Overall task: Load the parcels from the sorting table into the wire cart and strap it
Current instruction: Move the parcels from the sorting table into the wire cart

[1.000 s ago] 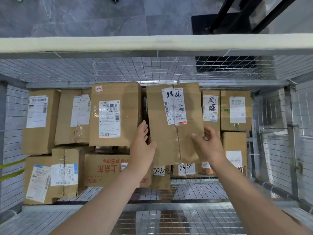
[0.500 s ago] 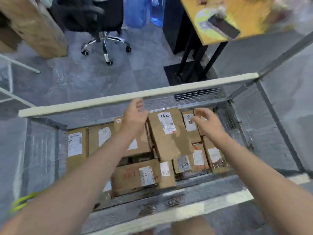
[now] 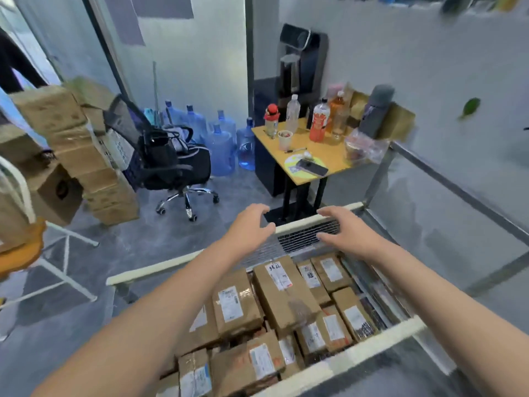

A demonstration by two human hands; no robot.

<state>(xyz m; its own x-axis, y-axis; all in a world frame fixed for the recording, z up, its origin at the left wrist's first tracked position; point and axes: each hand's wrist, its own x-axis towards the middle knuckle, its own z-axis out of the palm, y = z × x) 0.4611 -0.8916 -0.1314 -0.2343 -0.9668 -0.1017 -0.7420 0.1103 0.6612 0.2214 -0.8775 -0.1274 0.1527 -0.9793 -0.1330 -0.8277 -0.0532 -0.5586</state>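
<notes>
My left hand (image 3: 252, 224) and right hand (image 3: 347, 234) hover spread and empty near the far rim of the cart (image 3: 300, 224). Parcels (image 3: 283, 293) lie packed inside.

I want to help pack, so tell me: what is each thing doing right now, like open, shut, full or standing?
Left hand: open, holding nothing.
Right hand: open, holding nothing.
Cart: loaded with parcels, no strap in sight.
Parcels: taped shut, lying in the cart.
Chair: upright, bag on its seat.
Water jugs: standing upright.
Bottles: upright on the desk.
Phone: lying flat on the desk.
</notes>
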